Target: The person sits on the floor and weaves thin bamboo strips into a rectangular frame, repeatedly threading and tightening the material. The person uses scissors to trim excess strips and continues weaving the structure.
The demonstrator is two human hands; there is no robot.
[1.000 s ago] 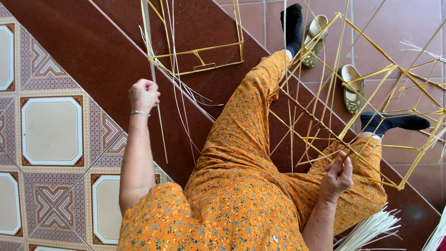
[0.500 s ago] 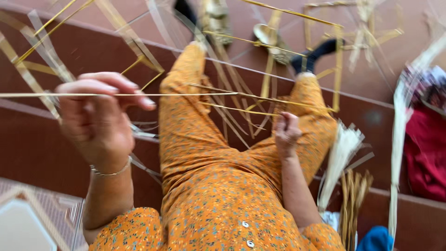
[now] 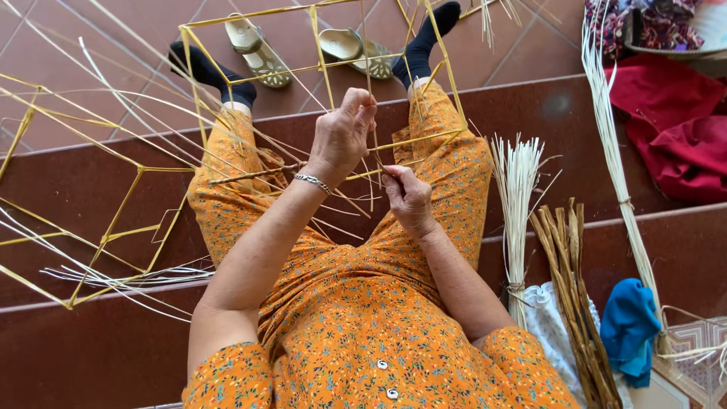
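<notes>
I sit on brown steps in an orange flowered dress with a yellow bamboo-strip frame (image 3: 314, 72) standing over my legs. My left hand (image 3: 344, 132), with a silver bracelet at the wrist, is closed around an upright strip of the frame near its middle. My right hand (image 3: 405, 198) sits just below and to the right, pinching a thin strip where several strips cross. Loose pale slivers (image 3: 113, 106) fan out to the left across my lap.
A second yellow frame (image 3: 113, 227) lies on the steps at left. A tied bundle of pale strips (image 3: 516, 204), brown bamboo slats (image 3: 575, 295), a blue cloth (image 3: 628, 326) and red cloth (image 3: 674, 129) lie at right. Two sandals (image 3: 261, 49) rest by my feet.
The view has swung to centre on my lap. My left hand came in from the left side to the frame's middle, close above my right hand.
</notes>
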